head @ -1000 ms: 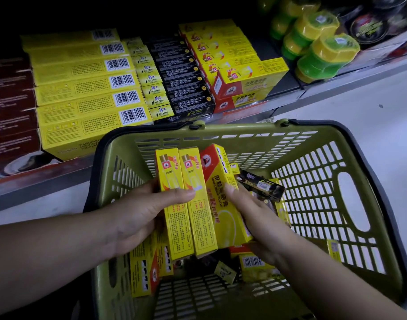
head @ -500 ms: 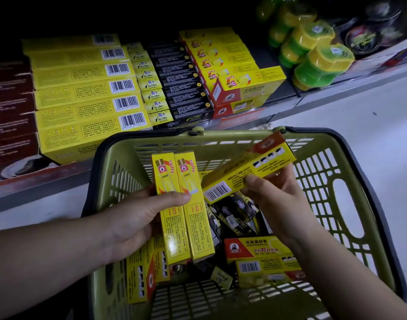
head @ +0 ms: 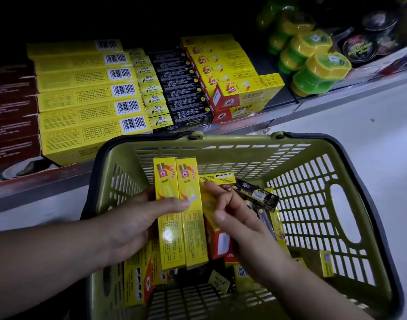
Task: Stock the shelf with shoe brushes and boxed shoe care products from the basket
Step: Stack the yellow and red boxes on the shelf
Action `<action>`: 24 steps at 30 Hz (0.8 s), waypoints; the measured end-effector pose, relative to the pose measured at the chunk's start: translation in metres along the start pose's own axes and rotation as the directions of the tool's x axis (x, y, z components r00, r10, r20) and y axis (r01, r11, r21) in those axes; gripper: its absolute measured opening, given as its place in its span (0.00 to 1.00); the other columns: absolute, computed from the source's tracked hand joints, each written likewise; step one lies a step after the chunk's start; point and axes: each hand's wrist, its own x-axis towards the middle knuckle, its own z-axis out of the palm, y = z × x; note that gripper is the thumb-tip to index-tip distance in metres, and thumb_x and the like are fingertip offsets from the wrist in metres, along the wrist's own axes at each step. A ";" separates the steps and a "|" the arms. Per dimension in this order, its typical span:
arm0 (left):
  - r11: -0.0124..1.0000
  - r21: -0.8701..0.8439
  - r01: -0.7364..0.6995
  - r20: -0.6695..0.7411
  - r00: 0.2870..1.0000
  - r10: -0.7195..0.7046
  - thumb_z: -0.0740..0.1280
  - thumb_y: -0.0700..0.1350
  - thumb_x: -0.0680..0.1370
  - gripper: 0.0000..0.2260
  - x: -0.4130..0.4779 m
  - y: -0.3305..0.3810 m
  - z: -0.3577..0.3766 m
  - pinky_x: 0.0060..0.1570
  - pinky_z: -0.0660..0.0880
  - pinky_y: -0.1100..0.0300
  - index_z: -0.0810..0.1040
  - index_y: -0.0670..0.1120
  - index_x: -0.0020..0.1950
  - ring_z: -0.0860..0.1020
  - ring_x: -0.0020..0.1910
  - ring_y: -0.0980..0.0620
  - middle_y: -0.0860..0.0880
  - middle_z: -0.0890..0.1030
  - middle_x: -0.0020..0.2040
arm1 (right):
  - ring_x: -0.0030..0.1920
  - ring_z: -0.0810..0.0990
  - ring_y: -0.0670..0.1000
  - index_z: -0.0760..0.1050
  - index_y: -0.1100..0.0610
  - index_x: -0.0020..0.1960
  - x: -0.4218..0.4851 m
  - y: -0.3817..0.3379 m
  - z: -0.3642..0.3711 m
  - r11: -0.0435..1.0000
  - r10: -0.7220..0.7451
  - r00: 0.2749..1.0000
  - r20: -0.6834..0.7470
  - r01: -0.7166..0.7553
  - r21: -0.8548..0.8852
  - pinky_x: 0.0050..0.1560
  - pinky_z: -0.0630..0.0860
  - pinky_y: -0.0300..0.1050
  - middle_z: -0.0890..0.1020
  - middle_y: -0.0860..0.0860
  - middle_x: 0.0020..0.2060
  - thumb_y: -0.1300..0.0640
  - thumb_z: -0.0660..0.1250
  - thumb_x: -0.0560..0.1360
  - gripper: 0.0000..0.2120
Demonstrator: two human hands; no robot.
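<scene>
Moved: the right grip (head: pixel 239 218) was up high with a yellow and red box (head: pixel 218 241) turned sideways. Now it is back down low, and that box stands just right of the two yellow boxes (head: pixel 181 213).
Left grip: the left grip (head: pixel 137 222) holds the two yellow boxes tight, with its thumb across their fronts.
Right grip: its fingers curl round the yellow and red box and push it against the pair.
Where: all three boxes are up over the basket (head: pixel 244 139). The shelf (head: pixel 287 98) is further off, past both grips.
Meaning: I think a bunch of three is being made, to carry over in one go.
Looks: the two yellow boxes are long, thin and bright, with a small red picture near the top. They stand up side by side, touching.
Below: more boxes lie under the grips, and a black box (head: pixel 255 192) is just right of the right grip.
</scene>
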 end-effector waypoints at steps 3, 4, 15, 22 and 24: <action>1.000 -0.010 0.018 -0.033 0.999 -0.018 0.73 0.45 0.61 0.24 0.000 -0.001 0.001 0.57 0.73 0.46 0.79 0.50 0.57 0.80 0.54 0.45 0.48 0.84 0.51 | 0.65 0.74 0.46 0.65 0.51 0.65 -0.001 0.010 0.003 0.998 0.010 0.998 -0.060 -0.006 0.069 0.55 0.77 0.42 0.76 0.43 0.64 0.67 0.68 0.68 0.29; 1.000 -0.005 0.021 -0.033 0.999 -0.021 0.73 0.46 0.60 0.24 -0.001 -0.001 0.002 0.58 0.72 0.45 0.79 0.50 0.57 0.80 0.55 0.45 0.48 0.84 0.51 | 0.65 0.74 0.48 0.64 0.49 0.67 -0.002 0.013 0.003 0.997 0.014 0.998 -0.060 -0.009 0.073 0.56 0.77 0.44 0.75 0.45 0.65 0.67 0.69 0.67 0.33; 0.997 -0.077 -0.005 -0.058 0.998 0.001 0.71 0.42 0.61 0.14 -0.005 0.001 0.003 0.46 0.73 0.52 0.84 0.49 0.46 0.83 0.46 0.49 0.47 0.85 0.47 | 0.57 0.80 0.51 0.69 0.53 0.68 0.004 0.002 0.002 0.987 0.111 0.993 -0.034 -0.106 0.118 0.50 0.79 0.44 0.80 0.49 0.60 0.65 0.68 0.68 0.29; 0.997 -0.071 0.007 0.027 1.000 -0.005 0.72 0.44 0.62 0.19 -0.006 0.007 0.001 0.49 0.73 0.51 0.82 0.48 0.52 0.82 0.51 0.47 0.45 0.84 0.52 | 0.40 0.82 0.51 0.67 0.47 0.68 0.018 -0.028 -0.021 0.993 0.117 0.992 -0.047 -0.118 -0.004 0.35 0.77 0.41 0.78 0.61 0.53 0.65 0.75 0.64 0.36; 0.997 -0.071 0.001 0.045 0.999 0.002 0.72 0.44 0.61 0.18 -0.005 0.013 0.001 0.49 0.74 0.51 0.83 0.48 0.50 0.82 0.50 0.48 0.46 0.84 0.51 | 0.45 0.79 0.54 0.58 0.43 0.73 0.019 -0.044 -0.027 0.977 0.115 0.993 0.017 -0.110 -0.183 0.40 0.77 0.45 0.74 0.65 0.58 0.63 0.74 0.60 0.47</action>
